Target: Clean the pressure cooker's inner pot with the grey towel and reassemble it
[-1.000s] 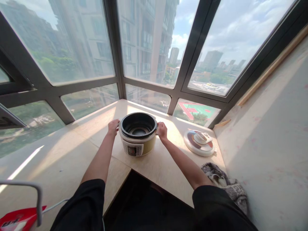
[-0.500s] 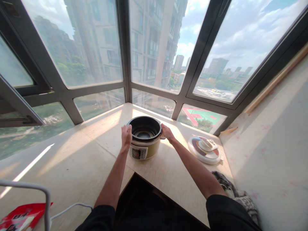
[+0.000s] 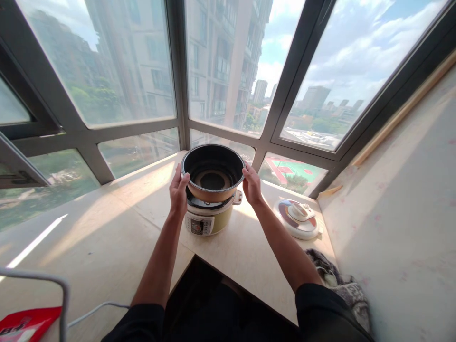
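Observation:
Between my two hands is the dark inner pot (image 3: 213,166), raised above the electric cooker body (image 3: 223,223) and tilted a little toward me. My left hand (image 3: 178,192) grips the pot's left rim, thumb on the near side. On the opposite side my right hand (image 3: 252,184) is closed on the right rim. The cooker body stands on the counter, white and olive green, with a control panel on its front. Its inside is mostly hidden under the pot. To the right, the round cooker lid (image 3: 298,218) lies on the counter.
A pale counter (image 3: 121,237) runs along the windows. At the right lies a crumpled patterned cloth (image 3: 351,294) by the wall. A red packet (image 3: 30,323) and a grey bent tube (image 3: 64,294) are at the lower left, near a thin cable (image 3: 98,308).
Both hands have lifted the inner pot up out of the cooker body, which stays on the counter. The view has shifted slightly.

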The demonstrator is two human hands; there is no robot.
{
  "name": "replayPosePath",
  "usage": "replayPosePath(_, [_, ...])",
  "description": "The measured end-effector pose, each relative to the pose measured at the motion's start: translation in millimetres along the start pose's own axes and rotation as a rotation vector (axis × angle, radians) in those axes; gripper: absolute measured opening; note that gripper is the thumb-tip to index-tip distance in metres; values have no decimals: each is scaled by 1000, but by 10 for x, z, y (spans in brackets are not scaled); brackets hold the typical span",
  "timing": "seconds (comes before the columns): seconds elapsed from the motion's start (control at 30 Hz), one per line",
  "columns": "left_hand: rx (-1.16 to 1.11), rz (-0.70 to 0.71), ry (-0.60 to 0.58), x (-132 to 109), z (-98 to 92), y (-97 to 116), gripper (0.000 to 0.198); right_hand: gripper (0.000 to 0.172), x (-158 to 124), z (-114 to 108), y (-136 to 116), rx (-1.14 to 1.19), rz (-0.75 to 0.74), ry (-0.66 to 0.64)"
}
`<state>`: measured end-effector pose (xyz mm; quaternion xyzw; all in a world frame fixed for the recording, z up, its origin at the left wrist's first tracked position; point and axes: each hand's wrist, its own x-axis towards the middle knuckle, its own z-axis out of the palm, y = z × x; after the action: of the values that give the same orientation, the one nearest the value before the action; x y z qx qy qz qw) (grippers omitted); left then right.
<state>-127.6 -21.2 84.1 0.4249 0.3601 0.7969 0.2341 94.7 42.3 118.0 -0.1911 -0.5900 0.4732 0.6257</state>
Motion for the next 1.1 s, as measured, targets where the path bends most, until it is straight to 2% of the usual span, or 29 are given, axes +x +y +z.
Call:
replayPosePath(0.13, [-178,44,-117,-243,388,325,72,59,-136,12,-460,20,-232,191])
replayPosePath(0.23, [-212,43,-188,-535,680,412,75,59,-360,-132,-727,-30,-328,315])
replayPosePath(0.37, [-218,7,-314,-1019,1004,327,78,56,-791,-508,-903,-83,-328,473])
replayPosePath(0.53, [-159,-185,-408,-1693,1271,118,80,54,-1478,-1082,-851,-210,-224,671])
replayPosePath(0.7, [-65,-386,-466,-2225,1273,-244,78,62,-2163,-1432,-672,-266,-18,782])
replayPosePath(0.83, [31,-476,-483,-2444,1161,-520,71,65,-2571,-1561,-451,-295,78,870])
replayPosePath(0.97, [110,-525,-466,-2537,1076,-685,68,65,-2804,-1647,-202,-281,104,915])
replayPosePath(1.1, [129,-576,-422,-2580,1048,-789,68,67,-2876,-1704,-41,-274,109,909])
